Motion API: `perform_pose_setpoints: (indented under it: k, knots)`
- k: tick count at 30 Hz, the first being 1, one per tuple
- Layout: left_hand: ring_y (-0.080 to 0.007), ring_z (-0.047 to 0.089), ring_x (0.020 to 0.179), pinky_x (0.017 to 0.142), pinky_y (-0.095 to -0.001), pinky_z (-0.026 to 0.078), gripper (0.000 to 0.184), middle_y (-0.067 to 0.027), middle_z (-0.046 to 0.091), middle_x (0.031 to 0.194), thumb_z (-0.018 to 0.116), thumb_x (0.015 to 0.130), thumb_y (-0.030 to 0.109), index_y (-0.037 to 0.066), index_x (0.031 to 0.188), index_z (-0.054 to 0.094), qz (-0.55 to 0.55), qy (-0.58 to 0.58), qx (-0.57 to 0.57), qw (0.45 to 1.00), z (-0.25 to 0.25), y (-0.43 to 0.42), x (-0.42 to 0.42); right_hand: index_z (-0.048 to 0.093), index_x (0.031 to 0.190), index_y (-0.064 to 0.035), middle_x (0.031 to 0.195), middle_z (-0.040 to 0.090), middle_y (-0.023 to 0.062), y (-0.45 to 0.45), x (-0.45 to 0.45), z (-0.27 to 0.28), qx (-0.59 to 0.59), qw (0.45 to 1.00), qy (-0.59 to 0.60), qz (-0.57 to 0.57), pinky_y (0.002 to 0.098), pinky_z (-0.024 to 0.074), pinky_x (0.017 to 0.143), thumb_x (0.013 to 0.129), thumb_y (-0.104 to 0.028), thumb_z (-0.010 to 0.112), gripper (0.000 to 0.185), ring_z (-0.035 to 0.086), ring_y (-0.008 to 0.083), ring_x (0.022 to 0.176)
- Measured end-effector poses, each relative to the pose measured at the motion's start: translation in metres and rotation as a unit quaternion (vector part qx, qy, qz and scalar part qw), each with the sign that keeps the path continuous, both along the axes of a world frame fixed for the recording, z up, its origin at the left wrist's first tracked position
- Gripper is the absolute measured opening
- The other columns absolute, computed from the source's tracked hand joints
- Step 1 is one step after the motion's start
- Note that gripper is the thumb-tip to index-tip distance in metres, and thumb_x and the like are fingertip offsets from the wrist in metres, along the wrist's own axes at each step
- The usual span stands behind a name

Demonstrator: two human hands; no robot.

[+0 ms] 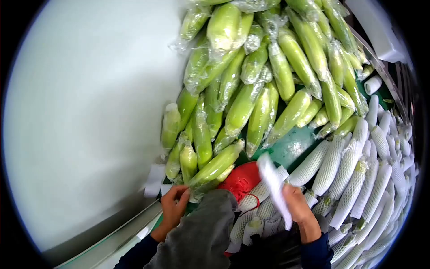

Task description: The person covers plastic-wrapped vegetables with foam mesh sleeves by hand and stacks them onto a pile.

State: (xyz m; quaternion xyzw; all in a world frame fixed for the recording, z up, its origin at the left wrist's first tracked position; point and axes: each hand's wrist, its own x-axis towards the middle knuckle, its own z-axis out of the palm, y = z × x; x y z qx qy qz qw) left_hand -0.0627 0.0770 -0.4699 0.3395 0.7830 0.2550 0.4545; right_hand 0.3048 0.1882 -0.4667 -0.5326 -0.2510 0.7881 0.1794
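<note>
My left hand (pixel 174 202), at the lower middle, pinches the lower end of a plastic-wrapped green corn cob (pixel 217 166). The cob lies tilted, its upper end pointing right. To the right, my right hand (pixel 295 204) is closed around a white foam net sleeve (pixel 274 188), which is blurred and held nearly upright. Whether anything is inside that sleeve cannot be seen. Between my hands lie a red bag or net (pixel 242 179) and a grey cloth or sleeve (pixel 201 231).
A large heap of plastic-wrapped cobs (pixel 260 105) fills the top middle. Cobs in white foam nets (pixel 349 170) are piled at the right. A pale wall or panel (pixel 89 112) stands at the left, and a metal rail (pixel 378 67) runs along the upper right.
</note>
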Motion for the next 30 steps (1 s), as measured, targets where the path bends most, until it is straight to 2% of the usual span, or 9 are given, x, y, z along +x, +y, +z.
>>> perform_pose_setpoints:
  k: [3, 7, 10, 14, 17, 19, 25, 28, 30]
  knots:
    - [-0.0163, 0.063, 0.091, 0.078, -0.0295, 0.051, 0.031, -0.0109, 0.066, 0.106, 0.061, 0.093, 0.009, 0.0, 0.122, 0.059, -0.072, -0.052, 0.121, 0.989, 0.015, 0.089, 0.059, 0.061, 0.102, -0.0074, 0.072, 0.062, 0.0042, 0.015, -0.034, 0.008, -0.126, 0.97, 0.188, -0.092, 0.0273, 0.0464, 0.049, 0.097, -0.059, 0.045, 0.055, 0.059, 0.0141, 0.059]
    - [-0.0305, 0.06, 0.11, 0.095, -0.0362, 0.045, 0.032, -0.0189, 0.061, 0.12, 0.053, 0.098, 0.016, -0.001, 0.125, 0.057, -0.139, -0.09, 0.266, 0.95, 0.021, 0.152, 0.122, 0.054, 0.113, -0.007, 0.075, 0.064, 0.0095, 0.006, -0.118, 0.029, -0.236, 0.963, 0.107, -0.069, 0.0308, 0.0505, 0.05, 0.101, -0.056, 0.034, 0.054, 0.061, 0.0189, 0.057]
    - [-0.0372, 0.056, 0.116, 0.1, -0.0406, 0.043, 0.037, -0.0219, 0.058, 0.126, 0.051, 0.098, 0.017, -0.003, 0.128, 0.055, -0.135, -0.016, 0.308, 0.941, 0.022, 0.157, 0.124, 0.06, 0.098, -0.0032, 0.07, 0.064, 0.0118, 0.001, -0.123, 0.017, -0.097, 0.989, 0.06, -0.091, 0.0332, 0.0524, 0.046, 0.099, -0.041, 0.042, 0.042, 0.063, 0.0235, 0.052]
    - [-0.0348, 0.056, 0.107, 0.094, -0.0388, 0.043, 0.031, -0.0191, 0.058, 0.118, 0.055, 0.092, 0.013, -0.001, 0.12, 0.058, -0.22, -0.026, 0.294, 0.93, 0.006, 0.154, 0.118, 0.034, 0.145, -0.0005, 0.121, 0.057, 0.012, 0.007, -0.118, 0.007, 0.115, 0.991, -0.031, -0.055, 0.0275, 0.0443, 0.091, 0.104, -0.024, 0.037, 0.048, 0.054, 0.0173, 0.106]
    - [-0.0306, 0.057, 0.098, 0.087, -0.0376, 0.045, 0.023, -0.0148, 0.059, 0.105, 0.061, 0.09, 0.014, 0.002, 0.109, 0.059, -0.178, -0.098, 0.219, 0.954, 0.004, 0.148, 0.137, 0.037, 0.144, -0.0016, 0.122, 0.056, 0.0108, 0.02, -0.117, -0.001, 0.24, 0.946, -0.096, -0.196, 0.0278, 0.0436, 0.092, 0.105, -0.028, 0.037, 0.048, 0.054, 0.0178, 0.104]
    - [-0.0298, 0.057, 0.098, 0.086, -0.0359, 0.045, 0.02, -0.014, 0.059, 0.103, 0.067, 0.084, 0.008, 0.003, 0.101, 0.058, -0.177, -0.133, 0.245, 0.944, 0.002, 0.151, 0.141, 0.047, 0.137, -0.0011, 0.119, 0.056, 0.0109, 0.028, -0.12, -0.016, 0.101, 0.912, 0.072, -0.391, 0.0293, 0.0394, 0.098, 0.106, -0.042, 0.035, 0.052, 0.054, 0.0185, 0.103]
    - [-0.019, 0.057, 0.089, 0.083, -0.0286, 0.045, 0.02, -0.008, 0.057, 0.095, 0.067, 0.082, -0.005, 0.003, 0.095, 0.054, -0.209, -0.091, 0.221, 0.948, -0.016, 0.136, 0.131, 0.062, 0.087, -0.0036, 0.076, 0.059, 0.0027, 0.018, -0.132, -0.025, 0.068, 0.905, -0.035, -0.418, 0.0254, 0.042, 0.063, 0.103, -0.044, 0.043, 0.047, 0.052, 0.0116, 0.068]
    - [-0.0161, 0.057, 0.085, 0.079, -0.0276, 0.046, 0.016, -0.0034, 0.058, 0.091, 0.063, 0.085, -0.003, 0.007, 0.094, 0.054, -0.013, -0.301, 0.131, 0.945, -0.025, 0.131, 0.126, 0.061, 0.072, -0.0067, 0.066, 0.056, -0.0003, 0.018, -0.129, -0.039, 0.034, 0.922, -0.053, -0.382, 0.0261, 0.0382, 0.054, 0.1, -0.048, 0.051, 0.05, 0.048, 0.0091, 0.059]
    - [-0.0163, 0.06, 0.086, 0.079, -0.0297, 0.049, 0.014, -0.003, 0.06, 0.091, 0.061, 0.089, 0.001, 0.011, 0.097, 0.056, 0.14, -0.506, 0.08, 0.847, -0.035, 0.131, 0.111, 0.064, 0.075, -0.007, 0.072, 0.06, -0.0009, 0.01, -0.125, -0.058, -0.008, 0.963, -0.008, -0.271, 0.0265, 0.0398, 0.056, 0.098, -0.045, 0.057, 0.044, 0.052, 0.0081, 0.062]
